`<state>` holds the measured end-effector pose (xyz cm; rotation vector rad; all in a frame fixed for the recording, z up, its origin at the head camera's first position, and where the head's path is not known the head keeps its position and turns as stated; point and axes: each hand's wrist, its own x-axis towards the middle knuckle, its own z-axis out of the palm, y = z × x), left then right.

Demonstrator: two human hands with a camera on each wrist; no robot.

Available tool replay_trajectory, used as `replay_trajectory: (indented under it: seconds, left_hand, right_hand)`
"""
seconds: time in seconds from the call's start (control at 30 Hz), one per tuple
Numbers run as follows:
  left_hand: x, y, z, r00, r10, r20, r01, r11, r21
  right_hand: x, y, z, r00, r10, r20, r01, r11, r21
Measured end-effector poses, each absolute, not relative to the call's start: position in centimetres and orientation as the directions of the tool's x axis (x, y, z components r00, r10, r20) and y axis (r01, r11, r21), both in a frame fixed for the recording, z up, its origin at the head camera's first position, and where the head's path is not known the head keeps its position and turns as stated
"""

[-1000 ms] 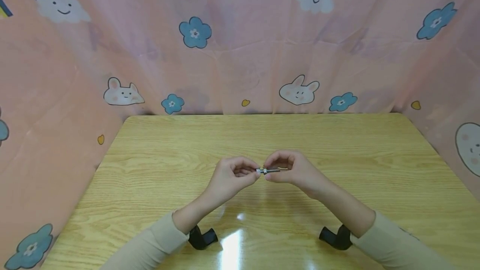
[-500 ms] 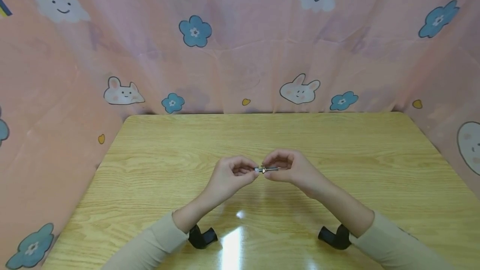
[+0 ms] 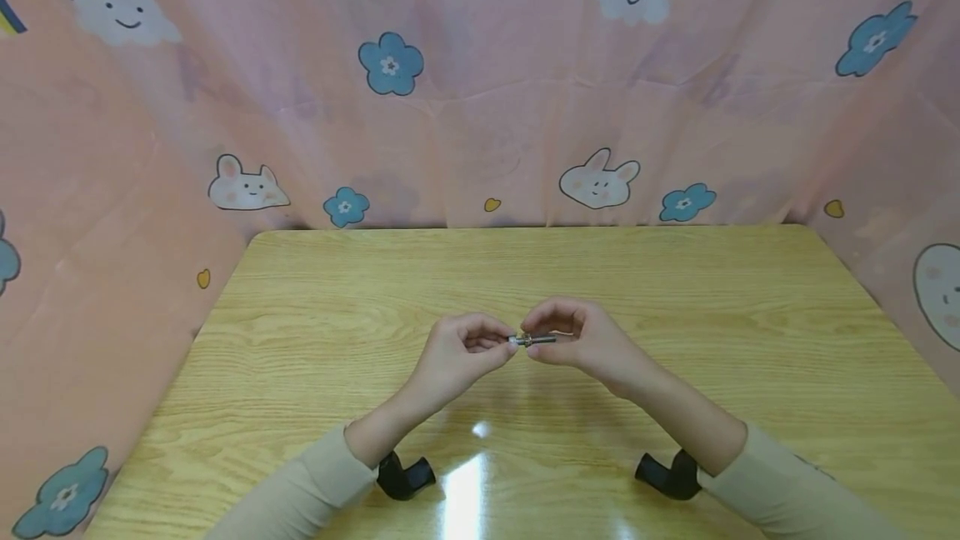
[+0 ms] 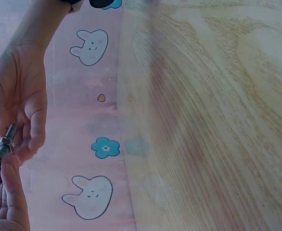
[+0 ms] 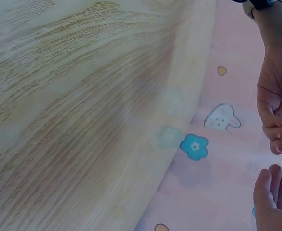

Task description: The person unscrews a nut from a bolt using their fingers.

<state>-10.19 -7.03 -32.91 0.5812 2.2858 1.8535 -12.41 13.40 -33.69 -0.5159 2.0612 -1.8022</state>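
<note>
At the centre of the head view, just above the wooden table, the left hand pinches the nutted end of a small metal bolt between curled fingertips. The right hand grips the bolt's shaft from the other side, fingers curled round it. Pink cartoon-print cloth fills the upper frame.
</note>
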Motion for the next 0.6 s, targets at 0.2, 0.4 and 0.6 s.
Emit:
replay_trajectory:
  seconds: [0.2, 0.4, 0.6]
  left_hand:
    - [-10.26, -6.94, -32.95, -0.918, 0.375, 0.131, 0.204, 0.163, 0.965]
    - [-10.22, -6.83, -32.77, -0.918, 0.372, 0.139, 0.209, 0.153, 0.966]
    - [-10.16, -6.86, -32.62, -0.917, 0.373, 0.143, 0.211, 0.148, 0.966]
  right_hand:
    - [-12.54, 13.42, -33.81, -0.877, -0.477, -0.046, -0.020, 0.132, -0.991]
    - [-12.53, 13.46, -33.80, -0.883, -0.466, -0.054, 0.001, 0.112, -0.994]
    - [-12.47, 13.58, -33.51, -0.887, -0.460, -0.040, -0.025, 0.134, -0.991]
